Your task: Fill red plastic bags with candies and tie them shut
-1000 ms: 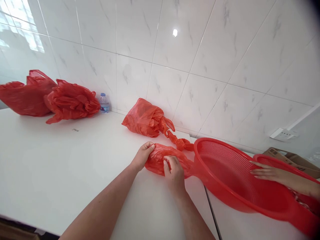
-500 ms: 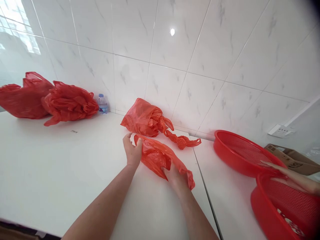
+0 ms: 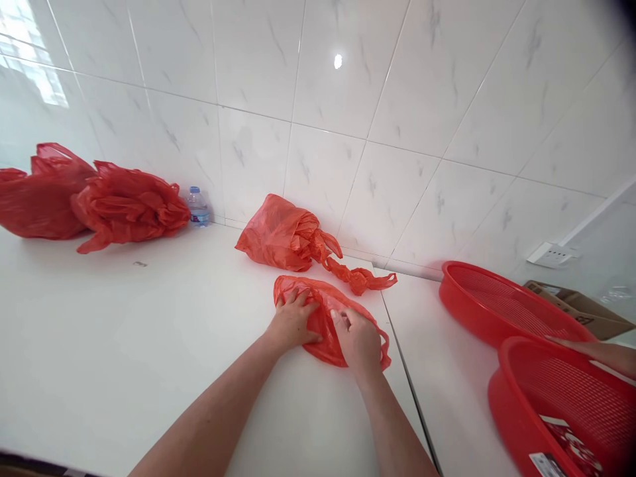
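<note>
A crumpled red plastic bag [image 3: 325,306] lies on the white counter [image 3: 149,338] in front of me. My left hand [image 3: 293,319] presses flat on its left part with fingers spread. My right hand [image 3: 358,339] rests on its right part, fingertips pinching the plastic. Behind it a fuller red bag [image 3: 281,233] with twisted handles leans near the tiled wall.
Two more red bags [image 3: 94,202] and a small water bottle [image 3: 197,207] stand at the far left by the wall. Two red perforated baskets [image 3: 501,306] sit at the right, another person's hand [image 3: 603,353] on the nearer one. A cardboard box [image 3: 579,306] lies behind.
I have laid the bag flatter and brought both hands on top of it. The other person has pulled the baskets away to the right; the nearer one moved lower right.
</note>
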Motion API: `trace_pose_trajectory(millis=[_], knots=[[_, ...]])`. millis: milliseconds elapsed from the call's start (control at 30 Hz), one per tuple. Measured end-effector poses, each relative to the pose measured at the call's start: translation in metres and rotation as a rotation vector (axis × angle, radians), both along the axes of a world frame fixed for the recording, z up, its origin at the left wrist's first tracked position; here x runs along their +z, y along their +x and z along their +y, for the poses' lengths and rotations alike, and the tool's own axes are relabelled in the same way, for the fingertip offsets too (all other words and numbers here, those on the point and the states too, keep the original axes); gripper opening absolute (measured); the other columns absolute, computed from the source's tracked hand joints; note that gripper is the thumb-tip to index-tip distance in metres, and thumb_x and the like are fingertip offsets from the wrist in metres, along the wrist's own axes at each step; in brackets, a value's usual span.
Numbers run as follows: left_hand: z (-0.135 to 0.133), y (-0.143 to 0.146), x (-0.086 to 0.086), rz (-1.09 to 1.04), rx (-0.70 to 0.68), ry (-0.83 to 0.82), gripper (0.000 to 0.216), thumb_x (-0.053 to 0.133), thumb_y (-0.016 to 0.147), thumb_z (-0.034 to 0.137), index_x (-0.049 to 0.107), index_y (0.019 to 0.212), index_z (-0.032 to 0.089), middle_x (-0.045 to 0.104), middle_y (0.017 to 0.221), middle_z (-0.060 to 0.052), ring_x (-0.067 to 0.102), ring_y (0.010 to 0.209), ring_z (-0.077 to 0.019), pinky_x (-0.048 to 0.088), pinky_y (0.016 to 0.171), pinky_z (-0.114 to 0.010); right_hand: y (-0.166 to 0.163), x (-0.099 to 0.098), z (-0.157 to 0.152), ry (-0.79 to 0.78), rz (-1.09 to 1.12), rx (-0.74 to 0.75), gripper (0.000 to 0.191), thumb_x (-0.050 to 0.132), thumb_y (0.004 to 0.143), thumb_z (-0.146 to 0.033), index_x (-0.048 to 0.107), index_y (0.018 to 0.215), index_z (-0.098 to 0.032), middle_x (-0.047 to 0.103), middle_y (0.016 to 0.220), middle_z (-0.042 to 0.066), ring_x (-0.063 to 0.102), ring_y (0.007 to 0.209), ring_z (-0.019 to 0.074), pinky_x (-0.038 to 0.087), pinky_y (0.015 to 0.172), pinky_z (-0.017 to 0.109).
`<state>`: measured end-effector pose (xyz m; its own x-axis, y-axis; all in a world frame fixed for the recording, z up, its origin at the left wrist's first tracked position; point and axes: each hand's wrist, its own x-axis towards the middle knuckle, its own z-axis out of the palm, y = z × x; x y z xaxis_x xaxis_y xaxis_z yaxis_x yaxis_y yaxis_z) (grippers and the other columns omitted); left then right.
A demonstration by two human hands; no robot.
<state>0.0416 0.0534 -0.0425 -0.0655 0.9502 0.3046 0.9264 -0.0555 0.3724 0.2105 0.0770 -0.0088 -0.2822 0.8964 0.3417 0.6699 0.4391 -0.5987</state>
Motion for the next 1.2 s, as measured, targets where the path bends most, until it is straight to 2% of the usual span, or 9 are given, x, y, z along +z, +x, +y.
trace_pose_trajectory(millis=[167,333,433,533,600,700,867,1033,1200], knots=[[-0.008,-0.003,0.003,-0.107,-0.12,-0.135,0.069,0.076,0.048,0.039,0.061,0.115,0.036,0.043,0.139,-0.011,0.028,0.129,-0.0455,0.026,0.096,-0.063,0.011,-0.012,0.022,0.097,-0.025,0.126,0.046,0.049,0.083,-0.037,0.05,0.128,-0.024,0.055,0.127,0.005,0.047,0.118,0.0213,0.038,0.095,0.033],[-0.011,-0.005,0.013,-0.269,-0.135,-0.07,0.038,0.076,0.046,0.033,0.071,0.084,0.029,0.066,0.087,-0.008,0.059,0.087,-0.0319,0.042,0.073,-0.038,0.031,-0.032,0.052,-0.106,-0.149,-0.063,0.048,0.059,0.073,-0.042,0.058,0.116,-0.021,0.061,0.115,0.009,0.052,0.11,0.0275,0.042,0.086,0.037],[-0.009,-0.007,0.017,-0.337,-0.105,0.061,0.025,0.079,0.043,0.037,0.064,0.06,0.025,0.061,0.063,-0.002,0.056,0.058,-0.0202,0.037,0.056,-0.029,0.036,-0.033,0.057,-0.133,-0.134,-0.062,0.042,0.059,0.072,-0.037,0.062,0.111,-0.023,0.062,0.111,0.007,0.055,0.105,0.0248,0.043,0.082,0.033],[-0.006,-0.009,0.022,-0.346,0.009,0.201,0.033,0.072,0.059,0.046,0.051,0.047,0.023,0.049,0.048,0.002,0.041,0.04,-0.0124,0.03,0.048,-0.027,0.035,-0.03,0.055,-0.141,-0.127,-0.066,0.041,0.057,0.07,-0.026,0.063,0.11,-0.024,0.062,0.112,0.006,0.056,0.102,0.0237,0.043,0.081,0.031],[-0.005,-0.009,0.025,-0.296,0.096,0.281,0.029,0.061,0.073,0.044,0.054,0.055,0.023,0.052,0.053,0.001,0.044,0.044,-0.0137,0.032,0.049,-0.027,0.034,-0.027,0.053,-0.134,-0.128,-0.075,0.045,0.053,0.068,-0.016,0.063,0.111,-0.025,0.062,0.114,0.005,0.056,0.104,0.0242,0.042,0.083,0.032],[-0.006,-0.008,0.03,-0.177,0.126,0.386,0.013,0.051,0.082,0.033,0.061,0.081,0.025,0.062,0.085,-0.004,0.057,0.076,-0.0206,0.041,0.067,-0.03,0.033,-0.025,0.049,-0.124,-0.124,-0.082,0.055,0.045,0.066,-0.005,0.062,0.113,-0.027,0.062,0.115,0.003,0.055,0.107,0.0241,0.041,0.083,0.032],[-0.005,-0.005,0.028,-0.088,0.141,0.508,0.029,0.054,0.08,0.027,0.058,0.108,0.022,0.046,0.129,-0.012,0.043,0.119,-0.0303,0.037,0.096,-0.044,0.029,-0.019,0.041,-0.075,-0.107,-0.077,0.062,0.04,0.067,0.0,0.056,0.122,-0.023,0.066,0.105,0.005,0.06,0.096,0.021,0.044,0.075,0.029],[-0.002,-0.011,0.018,-0.405,0.23,0.333,0.039,0.054,0.081,0.036,0.053,0.118,0.027,0.06,0.112,-0.007,0.058,0.091,-0.0237,0.045,0.076,-0.035,0.019,-0.012,0.03,0.149,-0.034,-0.098,0.039,0.041,0.077,-0.01,0.061,0.11,-0.018,0.066,0.106,0.006,0.057,0.101,0.021,0.043,0.086,0.032],[0.0,-0.017,0.012,-0.62,0.332,0.269,0.019,0.055,0.078,0.039,0.064,0.088,0.026,0.066,0.08,-0.002,0.056,0.07,-0.0181,0.04,0.066,-0.029,0.011,-0.018,0.025,0.091,-0.039,0.16,0.024,0.046,0.083,-0.019,0.068,0.093,-0.02,0.068,0.097,0.004,0.059,0.094,0.0191,0.044,0.086,0.032]])
